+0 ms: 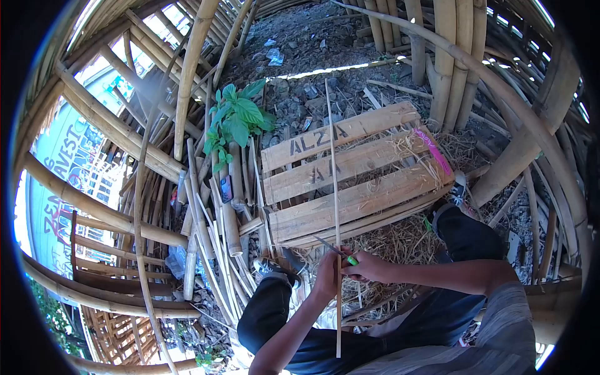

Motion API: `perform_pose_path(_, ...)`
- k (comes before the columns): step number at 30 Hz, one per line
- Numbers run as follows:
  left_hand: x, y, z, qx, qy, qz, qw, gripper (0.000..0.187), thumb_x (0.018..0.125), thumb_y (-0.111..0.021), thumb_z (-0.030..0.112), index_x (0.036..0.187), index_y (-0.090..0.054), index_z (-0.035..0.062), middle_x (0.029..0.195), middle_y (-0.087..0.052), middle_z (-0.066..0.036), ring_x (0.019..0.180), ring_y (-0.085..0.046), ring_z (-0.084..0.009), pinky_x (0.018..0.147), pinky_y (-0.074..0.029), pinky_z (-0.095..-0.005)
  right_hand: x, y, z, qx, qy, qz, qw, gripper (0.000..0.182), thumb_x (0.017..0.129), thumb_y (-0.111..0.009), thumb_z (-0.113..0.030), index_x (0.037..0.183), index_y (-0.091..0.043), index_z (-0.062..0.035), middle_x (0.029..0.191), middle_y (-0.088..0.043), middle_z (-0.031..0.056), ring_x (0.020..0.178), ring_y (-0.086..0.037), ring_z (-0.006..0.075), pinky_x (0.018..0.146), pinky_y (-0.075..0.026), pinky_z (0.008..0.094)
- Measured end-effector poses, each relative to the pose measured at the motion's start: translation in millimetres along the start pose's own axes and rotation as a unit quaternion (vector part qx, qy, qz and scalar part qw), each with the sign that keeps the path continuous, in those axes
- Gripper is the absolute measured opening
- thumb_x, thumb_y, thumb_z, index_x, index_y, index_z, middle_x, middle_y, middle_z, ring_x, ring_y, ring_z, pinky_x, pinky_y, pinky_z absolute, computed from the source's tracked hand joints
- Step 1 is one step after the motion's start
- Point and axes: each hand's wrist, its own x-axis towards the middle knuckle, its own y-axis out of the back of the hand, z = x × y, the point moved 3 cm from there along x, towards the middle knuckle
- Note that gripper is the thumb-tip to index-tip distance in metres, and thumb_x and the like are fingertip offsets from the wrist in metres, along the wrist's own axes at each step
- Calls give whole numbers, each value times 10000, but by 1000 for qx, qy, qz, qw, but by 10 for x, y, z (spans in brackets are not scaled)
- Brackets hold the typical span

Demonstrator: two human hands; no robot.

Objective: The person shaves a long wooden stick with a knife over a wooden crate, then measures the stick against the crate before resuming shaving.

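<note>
A long, thin bamboo strip (pixel 333 156) stands nearly upright in the head view, crossing in front of a wooden crate and running down between my knees. My left hand (pixel 326 275) is closed around its lower part. In my right hand (pixel 370 269), close beside the left, is a knife (pixel 352 260) with a bright green handle. Its dark blade points up and to the left, across the strip. Just beyond my hands lies the slatted wooden crate (pixel 375 195), marked with dark stencilled letters and a pink patch at its right end.
Bamboo shavings (pixel 403 247) cover the ground between my legs. Cut bamboo strips (pixel 219 234) lie to the left, near a phone (pixel 225 189) and a leafy green plant (pixel 237 122). Thick bamboo poles (pixel 445 69) rise at right, and a bamboo lattice (pixel 112 228) stands at left.
</note>
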Motion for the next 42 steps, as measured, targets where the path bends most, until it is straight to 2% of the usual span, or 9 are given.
perform_pose_path(7, 21, 22, -10, -6, -18, -25, 1000, 322, 946, -278, 291, 1036, -444, 30, 862, -564, -138, 659, -577, -233, 584, -497, -342, 5, 44, -74, -27, 14, 33, 999, 178, 833, -612, -189, 862, -548, -24, 591, -521, -19, 495, -478, 56, 448, -366, 187)
perform_pose_path(10, -14, -34, 14, -11, -3, -21, 1000, 323, 945, -280, 290, 1035, -444, 26, 863, -565, -135, 681, -583, -237, 587, -500, -352, 71, 55, 0, -38, 20, 15, 999, 190, 823, -624, -199, 838, -554, -23, 584, -530, -7, 500, -489, 67, 467, -377, 208)
perform_pose_path(12, -29, -52, 20, -8, -2, -22, 1000, 318, 942, -296, 291, 1023, -450, 26, 866, -566, -138, 700, -590, -249, 588, -504, -366, 85, 56, -9, -138, 65, 22, 988, 219, 799, -658, -204, 708, -552, -36, 557, -523, -6, 479, -461, 70, 463, -355, 233)
perform_pose_path(21, -15, -35, -1, -22, -2, -33, 999, 335, 943, -318, 331, 990, -457, 30, 864, -565, -130, 704, -595, -262, 587, -523, -407, -3, 61, -150, -185, 40, 13, 982, 268, 792, -652, -260, 690, -551, -34, 541, -526, 4, 486, -491, 100, 502, -381, 253)
perform_pose_path(34, 109, 143, -135, -20, 2, -34, 999, 314, 957, -295, 316, 959, -454, 45, 838, -560, -120, 652, -587, -230, 573, -524, -395, -8, 44, -171, -155, 38, -23, 987, 329, 855, -565, -345, 778, -606, -28, 575, -536, 4, 531, -507, 90, 516, -387, 250)
perform_pose_path(37, 77, 68, -84, -15, -1, -48, 999, 326, 957, -307, 331, 933, -463, 46, 794, -550, -101, 664, -572, -214, 616, -501, -347, -27, 105, -280, -162, 49, -9, 986, 325, 857, -556, -322, 774, -594, -10, 565, -531, 13, 486, -508, 105, 485, -395, 244)
perform_pose_path(39, -46, -113, 33, -29, 10, 64, 997, 340, 952, -338, 351, 887, -477, 47, 743, -530, -79, 670, -547, -192, 648, -465, -298, -51, 242, -479, -207, 133, 63, 967, 279, 845, -573, -272, 798, -591, 2, 591, -546, 25, 479, -506, 112, 482, -401, 254)
perform_pose_path(40, -44, -97, 25, -30, 9, 65, 997, 340, 952, -338, 351, 887, -477, 47, 743, -530, -79, 670, -547, -192, 648, -465, -298, -63, 309, -560, -208, 132, 62, 967, 279, 845, -573, -272, 798, -591, 2, 591, -546, 25, 479, -506, 112, 482, -401, 254)
perform_pose_path(42, -26, -48, -9, -37, 9, 33, 999, 333, 944, -369, 354, 854, -487, 56, 718, -517, -64, 639, -500, -162, 634, -427, -272, -110, 519, -719, -304, 137, 183, 925, 254, 794, -629, -242, 843, -593, 5, 639, -563, 59, 553, -515, 116, 517, -401, 269)
